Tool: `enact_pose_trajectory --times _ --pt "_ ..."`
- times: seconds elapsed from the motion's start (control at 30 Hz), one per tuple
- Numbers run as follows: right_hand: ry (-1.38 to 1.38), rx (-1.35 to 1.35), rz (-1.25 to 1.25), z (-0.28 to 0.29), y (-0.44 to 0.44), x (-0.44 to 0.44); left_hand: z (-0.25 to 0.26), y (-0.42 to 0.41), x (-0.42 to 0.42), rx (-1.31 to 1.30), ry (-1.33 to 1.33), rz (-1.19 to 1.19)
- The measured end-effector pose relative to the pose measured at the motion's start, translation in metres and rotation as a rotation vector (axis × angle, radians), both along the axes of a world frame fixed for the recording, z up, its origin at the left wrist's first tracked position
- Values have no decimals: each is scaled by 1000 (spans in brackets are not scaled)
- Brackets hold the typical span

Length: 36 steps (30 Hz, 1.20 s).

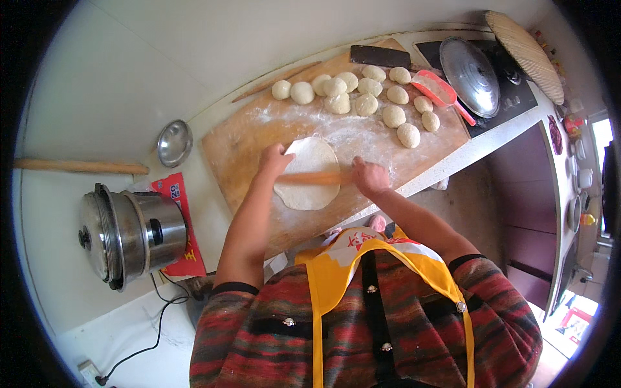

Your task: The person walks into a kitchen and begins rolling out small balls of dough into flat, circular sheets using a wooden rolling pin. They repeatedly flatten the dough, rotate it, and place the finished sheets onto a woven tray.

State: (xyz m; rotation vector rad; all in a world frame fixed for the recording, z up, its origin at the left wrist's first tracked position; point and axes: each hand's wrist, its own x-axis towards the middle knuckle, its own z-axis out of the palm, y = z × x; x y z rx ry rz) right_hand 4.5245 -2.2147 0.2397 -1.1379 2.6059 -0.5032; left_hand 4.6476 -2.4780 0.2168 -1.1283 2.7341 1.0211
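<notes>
A flattened round of dough [313,150] lies on a floured wooden board [233,145]. At its upper left edge, my left hand [274,160] pinches the dough, with the thumb over the top. My right hand [371,177] grips the right end of a wooden rolling pin [313,178]. The pin crosses the middle of the dough and looks blurred. Its left end reaches close to my left wrist. Behind the dough sit several dough balls [367,105], some of them touching. Loose flour [356,138] is spread between them and the dough.
A cleaver [381,56] and a red scoop [434,88] rest at the board's far right. Along its back edge lies a long tapered rolling pin [276,81]. A metal lid [469,76] covers part of the cooktop [516,99]. A metal bowl [175,143] and steel pot [136,233] stand left.
</notes>
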Motion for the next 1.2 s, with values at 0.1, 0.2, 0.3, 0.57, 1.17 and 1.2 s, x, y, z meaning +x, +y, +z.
enact_pose_trajectory --times 0.1,0.2,0.3,0.57,1.17,1.2 --pt "-24 18 105 2 15 13 -17 -5 47 52 106 43" --pt "-34 49 194 -3 31 17 -38 12 109 188 89 208" --pt "-36 53 245 1 38 13 6 67 133 358 9 240" --pt "94 -216 313 -22 21 25 11 150 136 -624 -123 199" --pt "108 -13 244 -21 -66 -27 -9 40 64 -623 16 223" --pt "142 -163 278 -38 -38 -19 0 69 79 -590 12 154"
